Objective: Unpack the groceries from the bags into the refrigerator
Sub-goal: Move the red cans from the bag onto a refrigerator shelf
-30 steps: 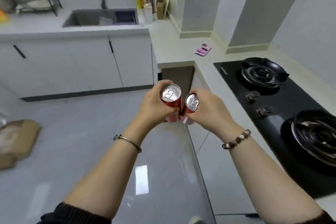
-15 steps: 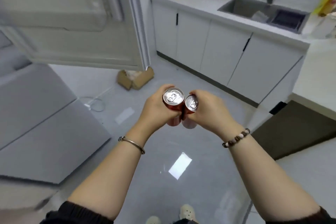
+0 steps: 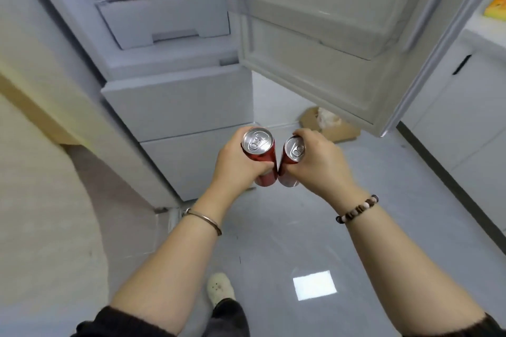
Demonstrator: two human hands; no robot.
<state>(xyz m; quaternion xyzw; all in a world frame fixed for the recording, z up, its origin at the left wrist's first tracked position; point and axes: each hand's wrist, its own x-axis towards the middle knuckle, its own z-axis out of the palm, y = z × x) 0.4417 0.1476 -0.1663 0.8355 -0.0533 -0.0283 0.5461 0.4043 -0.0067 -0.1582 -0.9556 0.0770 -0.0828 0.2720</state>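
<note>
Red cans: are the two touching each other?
Cannot tell. The head view shows a gap between the rims of the left can and right can, but fingers cover where their bodies converge.

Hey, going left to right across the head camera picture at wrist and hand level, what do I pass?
metal bangle → left hand → left-hand can → right-hand can → right hand → bead bracelet
</note>
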